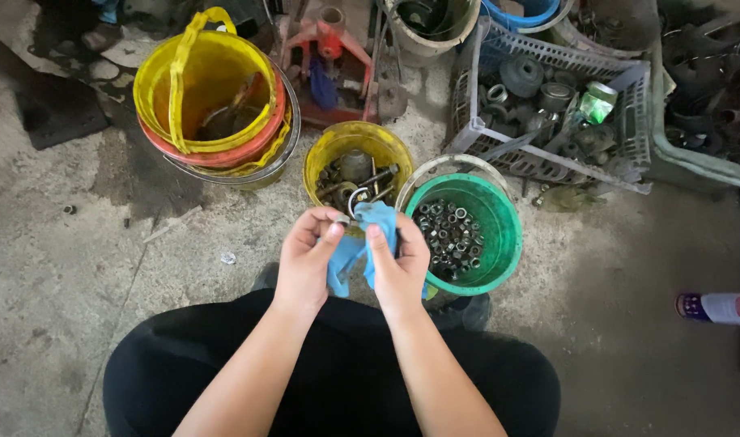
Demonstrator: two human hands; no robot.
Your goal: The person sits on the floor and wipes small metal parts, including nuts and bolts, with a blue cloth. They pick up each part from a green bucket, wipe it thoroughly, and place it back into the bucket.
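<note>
My left hand (305, 259) and my right hand (401, 263) are held together in front of me, both gripping a blue cloth (370, 231). A curved metal ring-like part (355, 198) sticks out of the cloth's top, between my fingertips. Just beyond my hands stand a small yellow bucket (329, 154) with bolts and metal parts and a green bucket (499, 235) full of nuts.
Stacked yellow and orange buckets (212, 89) stand at the far left. A grey plastic crate (621, 137) of metal parts is at the far right, a red metal tool (329, 40) behind. A spray can (714, 307) lies on the concrete floor at right.
</note>
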